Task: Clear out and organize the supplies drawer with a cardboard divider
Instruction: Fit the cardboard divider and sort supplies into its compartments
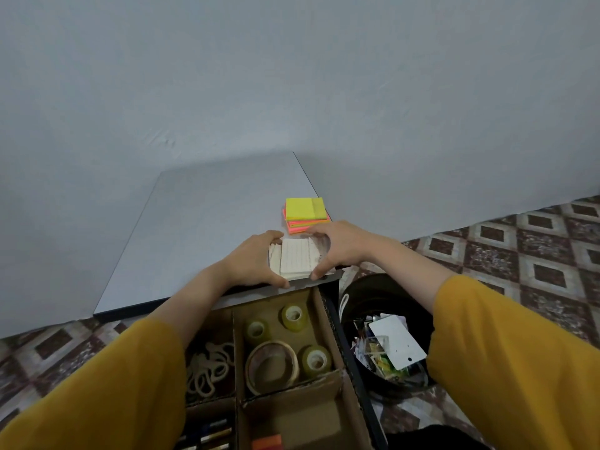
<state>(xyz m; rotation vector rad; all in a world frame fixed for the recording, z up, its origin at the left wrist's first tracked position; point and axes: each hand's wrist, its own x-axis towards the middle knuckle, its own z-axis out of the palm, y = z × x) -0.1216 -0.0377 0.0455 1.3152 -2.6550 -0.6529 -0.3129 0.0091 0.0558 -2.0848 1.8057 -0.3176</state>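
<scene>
Both hands clasp a stack of white lined cards. The left hand curls round the stack's 9 o'clock side, thumb on its near corner. The right hand curls round the 3 o'clock side, its thumb also at the near edge and its fingers over the far corner. The stack rests on the near right corner of a pale grey tabletop, slightly skewed, with loose cards jutting out on the left.

At 12 o'clock from the cards, just beyond the right hand's fingers, lies a pile of sticky notes, yellow over pink and orange.

At 6 o'clock the open drawer holds a cardboard divider. The compartment right of it contains three small rolls of clear tape and one wide ring of masking tape. The compartment at 7 o'clock holds a tangle of rubber bands, and pens show at the frame's bottom edge.

At 4 o'clock a black bin stands on the patterned floor tiles, holding a white card and mixed scraps.
</scene>
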